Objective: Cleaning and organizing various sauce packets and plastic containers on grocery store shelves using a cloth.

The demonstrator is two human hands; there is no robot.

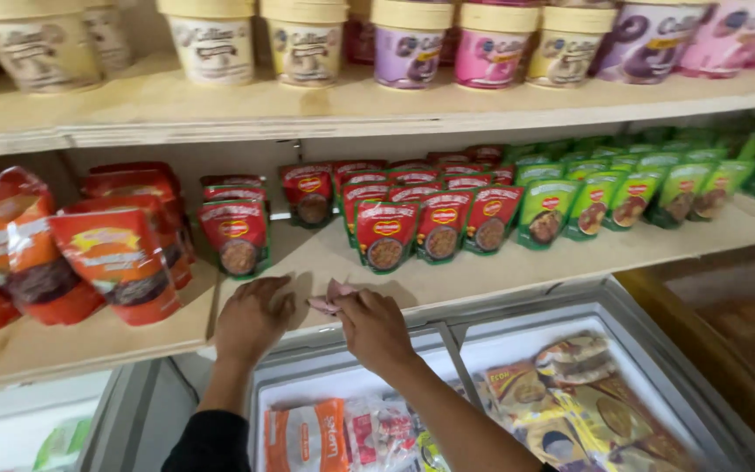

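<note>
Left hand [252, 316] resting flat and open on the shelf [325, 253] edge, gripping nothing. Right hand [372, 328] pinching a small pink cloth [329, 299] against the shelf, just below the red pouches [386, 234], above the freezer [482, 350].

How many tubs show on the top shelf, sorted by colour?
Cream tubs: 5
Purple tubs: 2
Pink tubs: 2
Total: 9, leaving out tubs half hidden behind or cut off at the right edge.
</note>
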